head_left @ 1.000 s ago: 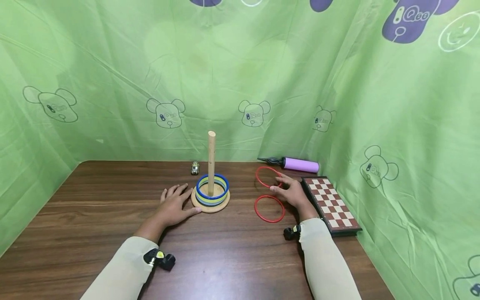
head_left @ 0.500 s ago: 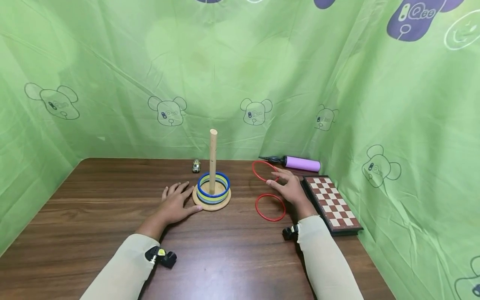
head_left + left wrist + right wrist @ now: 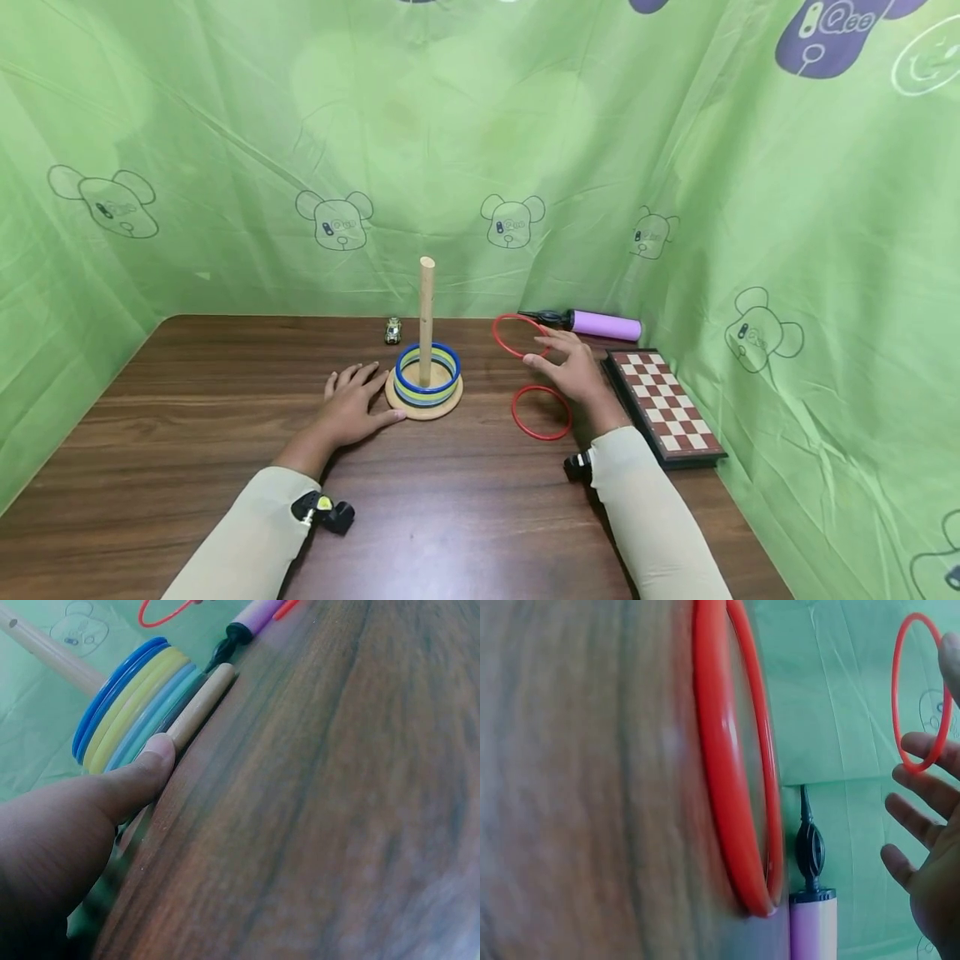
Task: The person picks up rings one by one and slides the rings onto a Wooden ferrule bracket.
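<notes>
My right hand (image 3: 576,371) pinches a thin red ring (image 3: 494,332) between thumb and index finger. In the right wrist view this held red ring (image 3: 895,690) is off the tabletop, the other fingers spread. A second red ring (image 3: 513,410) lies on the table below that hand. At the centre stands a wooden peg (image 3: 426,308) on a round base (image 3: 453,406), with several stacked rings (image 3: 135,697) around it, blue on top, then yellow, light blue, green and a dark one. My left hand (image 3: 348,415) rests beside the base, fingers extended, thumb (image 3: 159,746) touching its edge.
A purple hand pump (image 3: 606,325) with a black nozzle lies at the back right. The chessboard (image 3: 667,400) lies along the right side, near my right forearm. A small toy car (image 3: 393,331) stands behind the peg. Green curtain (image 3: 420,150) surrounds the wooden table (image 3: 187,400).
My right hand has moved left and away from me, carrying the pinched red ring. The left hand stays at the base; the view has shifted slightly.
</notes>
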